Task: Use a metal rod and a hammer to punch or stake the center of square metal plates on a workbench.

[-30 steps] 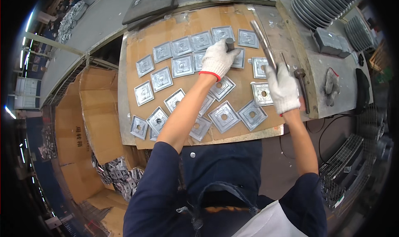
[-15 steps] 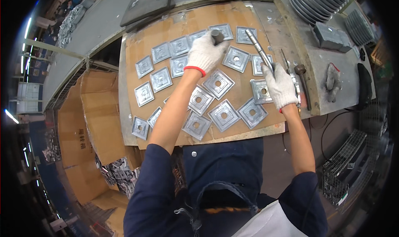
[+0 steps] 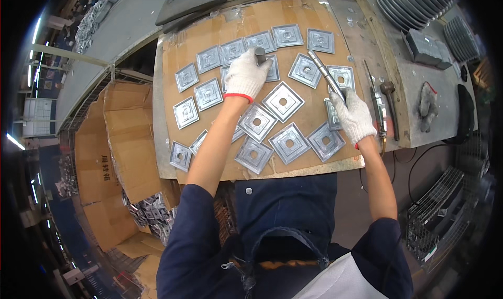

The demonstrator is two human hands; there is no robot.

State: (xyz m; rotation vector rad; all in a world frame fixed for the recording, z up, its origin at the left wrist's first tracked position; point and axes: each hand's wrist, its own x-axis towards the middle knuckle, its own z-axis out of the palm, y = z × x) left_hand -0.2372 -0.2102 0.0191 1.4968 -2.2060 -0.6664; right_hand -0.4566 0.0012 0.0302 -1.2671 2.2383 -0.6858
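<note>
In the head view, the left hand (image 3: 244, 77), gloved in white knit with a red cuff, has its fingers and thumb wrapped round a short grey cylinder (image 3: 260, 55), whose blunt end pokes out at the top of the fist. Over on the other side, the right hand (image 3: 354, 115) is closed about the lower end of a long, shiny metal rod (image 3: 325, 71), which slants up and to the left.

And where are the square metal plates (image 3: 283, 102)? Spread over the cardboard sheet (image 3: 293, 13) around both hands, many with a round hole in the middle; the left hand covers part of one row (whether the cylinder touches a plate beneath, I cannot tell).

On to the lettering: a short column of dark printed characters runs down the big cardboard box (image 3: 126, 136) at the left.

Now the arms: the left reaches forward and leans slightly right, its forearm bare below a dark blue sleeve (image 3: 191, 220). The right forearm, bare too, angles up and inward, the fist at the right part of the sheet, partly over a plate.
</note>
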